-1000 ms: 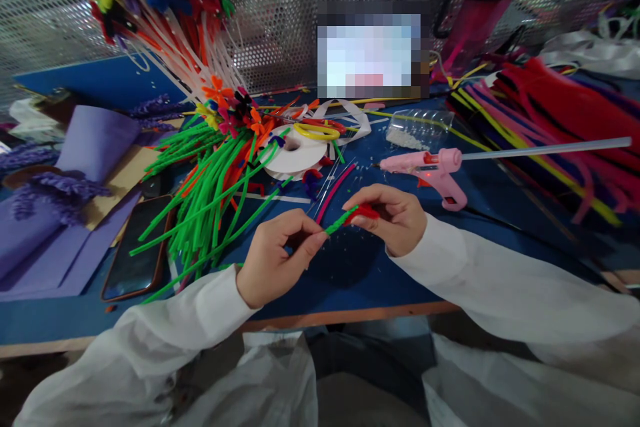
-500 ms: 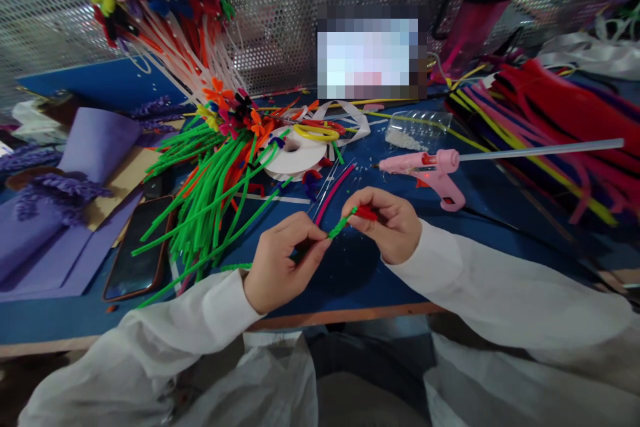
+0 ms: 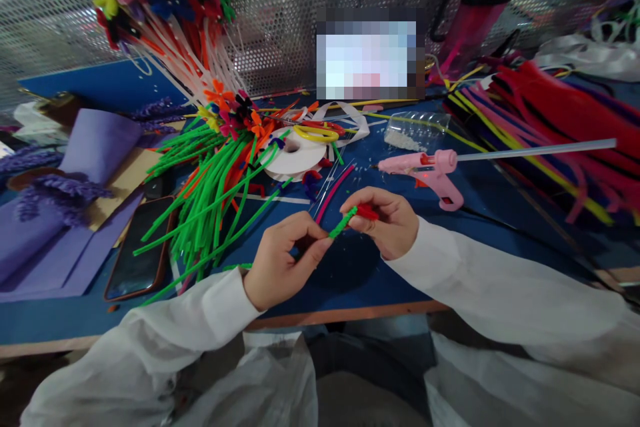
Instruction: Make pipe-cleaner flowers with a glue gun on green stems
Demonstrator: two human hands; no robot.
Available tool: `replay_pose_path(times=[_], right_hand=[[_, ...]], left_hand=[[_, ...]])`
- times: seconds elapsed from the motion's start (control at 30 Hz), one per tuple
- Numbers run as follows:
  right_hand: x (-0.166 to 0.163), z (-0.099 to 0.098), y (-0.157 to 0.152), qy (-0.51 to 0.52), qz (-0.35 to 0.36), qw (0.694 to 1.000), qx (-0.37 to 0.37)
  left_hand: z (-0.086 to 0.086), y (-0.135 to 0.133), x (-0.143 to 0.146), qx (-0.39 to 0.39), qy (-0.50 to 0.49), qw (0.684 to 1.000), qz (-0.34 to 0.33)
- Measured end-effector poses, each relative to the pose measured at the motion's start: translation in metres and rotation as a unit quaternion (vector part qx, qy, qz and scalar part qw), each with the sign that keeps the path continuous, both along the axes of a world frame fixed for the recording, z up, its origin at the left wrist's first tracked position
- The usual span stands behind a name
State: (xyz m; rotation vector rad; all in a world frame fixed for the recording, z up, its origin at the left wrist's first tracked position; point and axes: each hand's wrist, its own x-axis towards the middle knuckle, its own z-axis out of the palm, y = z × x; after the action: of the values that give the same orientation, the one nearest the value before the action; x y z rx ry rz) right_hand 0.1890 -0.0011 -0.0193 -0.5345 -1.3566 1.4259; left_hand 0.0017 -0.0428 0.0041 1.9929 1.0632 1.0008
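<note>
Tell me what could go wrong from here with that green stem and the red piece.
1. The left hand pinches the green stem with fingertips only; that grip could slip and the stem come away from the red piece in the right hand.
2. The pink glue gun lies just beyond the right hand; its nozzle, if hot, could burn a knuckle.

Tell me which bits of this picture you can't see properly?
Head view:
Pixelated rectangle at the back: blurred, unreadable.
Small red fuzzy piece: mostly covered by the right hand; shape unclear.
Thin green fuzzy wire stem: its lower end hidden inside the left hand.
Tall pink plastic container: top cut off by the upper edge.
</note>
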Motion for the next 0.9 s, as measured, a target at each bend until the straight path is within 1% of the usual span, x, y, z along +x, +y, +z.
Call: replay_pose_path(times=[0.17,0.3,0.47,0.57,0.73,0.8,0.9], right_hand=[[-0.0006,-0.0030,0.0018,-0.012,0.036,0.998,-0.055],[-0.0036,-0.0025,0.0009,0.011,0.069,0.995,-0.066],[-0.0065,-0.0003,0.0006,0.012,0.052,0.996,-0.074],[-0.0059,0.0006,0.0007,0.012,0.054,0.996,-0.069],[-0.0045,0.0002,0.0008,0.012,0.075,0.995,-0.060],[-0.0045,-0.0006,0.0009,0.005,0.085,0.994,-0.071],[-0.0043,-0.0029,0.0016,0.000,0.076,0.993,-0.088]], left_hand=[[0.0002,0.0003,0.0012,-0.024,-0.019,1.000,0.003],[-0.0007,-0.0004,0.0012,-0.028,-0.025,0.999,-0.004],[-0.0033,-0.0010,0.0012,-0.033,-0.013,0.999,-0.007],[-0.0032,-0.0007,0.0018,-0.042,-0.014,0.999,-0.009],[-0.0005,0.0019,0.0022,-0.092,-0.079,0.993,-0.001],[0.0006,0.0027,0.0022,-0.109,-0.099,0.989,0.009],[0.0017,0.0027,0.0022,-0.118,-0.105,0.987,0.010]])
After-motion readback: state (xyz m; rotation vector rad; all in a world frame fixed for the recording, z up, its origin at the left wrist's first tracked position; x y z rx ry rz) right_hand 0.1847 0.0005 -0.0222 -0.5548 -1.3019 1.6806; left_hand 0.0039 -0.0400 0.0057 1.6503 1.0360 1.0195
